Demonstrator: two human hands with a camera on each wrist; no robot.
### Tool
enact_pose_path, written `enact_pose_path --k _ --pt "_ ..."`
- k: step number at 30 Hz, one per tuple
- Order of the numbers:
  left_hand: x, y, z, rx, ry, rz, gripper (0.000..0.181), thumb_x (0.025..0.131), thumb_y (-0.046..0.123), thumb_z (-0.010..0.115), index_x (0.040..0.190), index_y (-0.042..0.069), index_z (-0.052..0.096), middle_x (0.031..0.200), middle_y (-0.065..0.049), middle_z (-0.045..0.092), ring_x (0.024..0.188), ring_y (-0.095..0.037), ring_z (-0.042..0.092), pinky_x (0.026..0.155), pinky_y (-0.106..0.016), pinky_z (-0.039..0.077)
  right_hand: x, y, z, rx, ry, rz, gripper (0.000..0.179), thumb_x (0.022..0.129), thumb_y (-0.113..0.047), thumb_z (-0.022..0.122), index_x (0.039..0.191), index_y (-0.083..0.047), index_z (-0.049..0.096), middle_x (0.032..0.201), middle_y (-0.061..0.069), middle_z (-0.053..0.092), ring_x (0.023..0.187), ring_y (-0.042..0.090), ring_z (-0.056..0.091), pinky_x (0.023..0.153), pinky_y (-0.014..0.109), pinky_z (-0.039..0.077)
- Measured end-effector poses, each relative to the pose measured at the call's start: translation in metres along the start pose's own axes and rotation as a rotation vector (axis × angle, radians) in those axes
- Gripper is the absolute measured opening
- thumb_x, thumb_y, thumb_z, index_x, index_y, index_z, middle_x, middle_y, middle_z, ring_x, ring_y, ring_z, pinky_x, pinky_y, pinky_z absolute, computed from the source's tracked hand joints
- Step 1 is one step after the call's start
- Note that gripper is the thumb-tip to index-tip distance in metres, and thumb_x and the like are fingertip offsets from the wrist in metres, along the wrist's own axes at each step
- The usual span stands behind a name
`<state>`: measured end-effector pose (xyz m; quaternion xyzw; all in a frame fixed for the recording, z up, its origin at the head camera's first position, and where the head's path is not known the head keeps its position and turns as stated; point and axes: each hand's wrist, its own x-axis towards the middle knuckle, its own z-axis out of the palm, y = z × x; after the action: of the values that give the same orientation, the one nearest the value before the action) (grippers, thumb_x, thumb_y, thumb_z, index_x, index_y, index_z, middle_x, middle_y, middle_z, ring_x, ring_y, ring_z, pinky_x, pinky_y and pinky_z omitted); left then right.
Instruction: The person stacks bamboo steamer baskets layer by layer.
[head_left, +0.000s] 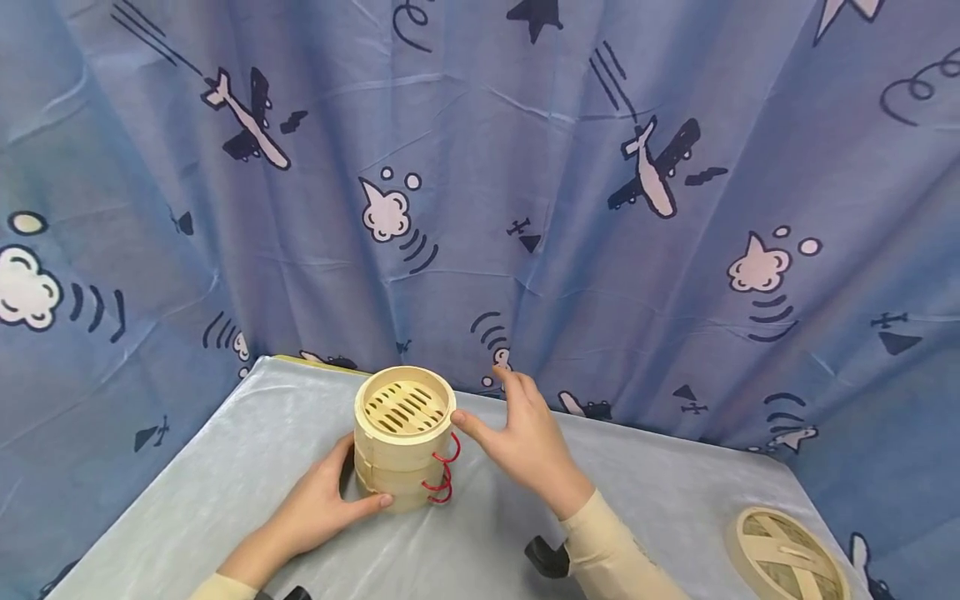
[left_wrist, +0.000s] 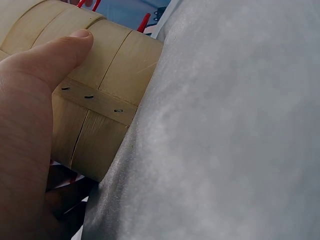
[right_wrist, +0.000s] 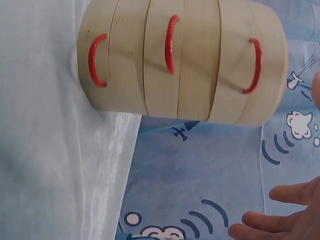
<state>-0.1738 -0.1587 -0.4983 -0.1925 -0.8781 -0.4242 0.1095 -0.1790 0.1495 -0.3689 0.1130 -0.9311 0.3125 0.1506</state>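
Note:
A round stack of bamboo steamer baskets (head_left: 401,454) stands upright on the table, its slatted top basket uncovered. Red loop handles (right_wrist: 170,45) run down its right side. My left hand (head_left: 315,504) grips the stack low on the left, thumb across the front and fingers behind it; the left wrist view shows the thumb (left_wrist: 75,50) on the bamboo wall. Beside the upper rim, on the right, my right hand (head_left: 528,437) is spread with its fingers extended. Its thumb is close to the rim in the head view; whether it touches cannot be told.
A woven bamboo lid (head_left: 795,554) lies at the table's right front. Pale grey cloth (head_left: 637,492) covers the table. Behind it hangs a blue curtain (head_left: 465,208) printed with airplanes and clouds. Dark wrist-camera parts (head_left: 547,557) show near the right sleeve.

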Motion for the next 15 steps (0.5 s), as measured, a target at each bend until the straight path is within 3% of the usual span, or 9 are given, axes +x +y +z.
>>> enact_pose_path --k 15 --pt "-0.001 0.002 0.002 -0.026 0.002 -0.030 0.106 0.081 0.058 0.095 0.160 0.007 0.047 0.155 -0.013 0.060 0.143 -0.036 0.055 0.116 -0.062 0.045 -0.010 0.027 -0.028 -0.060 0.009 0.043 0.102 0.092 -0.077 0.071 0.161 -0.005 0.049 0.159 0.020 0.052 0.142 0.043 0.054 0.113 0.065 0.046"
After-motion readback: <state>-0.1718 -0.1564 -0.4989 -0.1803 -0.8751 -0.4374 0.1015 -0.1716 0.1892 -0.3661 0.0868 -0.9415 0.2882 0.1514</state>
